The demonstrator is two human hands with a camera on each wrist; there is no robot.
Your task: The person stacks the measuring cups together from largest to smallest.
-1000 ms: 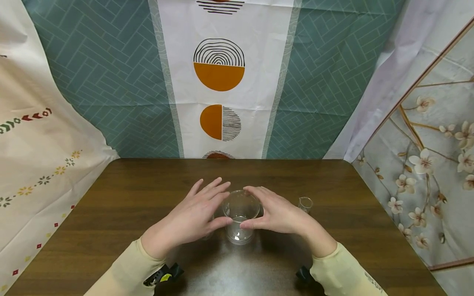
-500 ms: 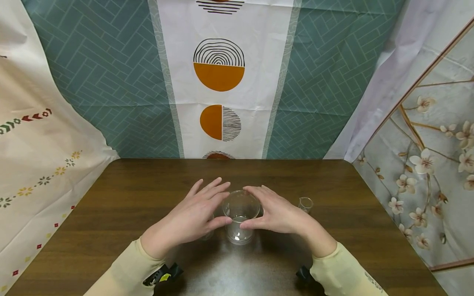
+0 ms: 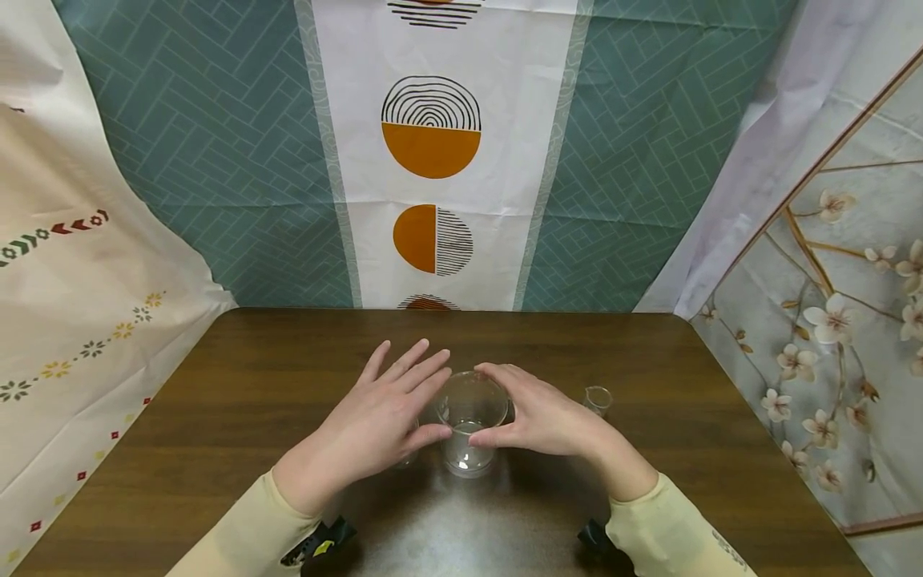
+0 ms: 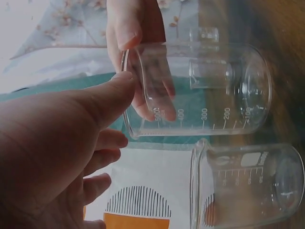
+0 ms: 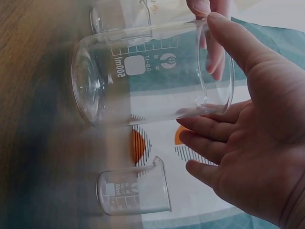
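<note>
A large clear glass beaker, marked 500 ml, stands upright on the table between both hands. My right hand grips it at the rim, thumb on the near side and fingers round the far side. The left hand has straight, spread fingers, with its thumb tip right at the near rim. A mid-sized beaker stands just left of the large one; in the head view my left hand mostly hides it. To the right is a small 50 ml beaker, partly behind the right hand in the head view.
The beakers stand on a dark brown wooden table. A green and white patterned cloth hangs behind its far edge. Cream cloth hangs at the left and a floral cloth at the right.
The head view has shifted slightly. My left fingers have spread and lifted a little; the right hand and the large beaker keep their place.
</note>
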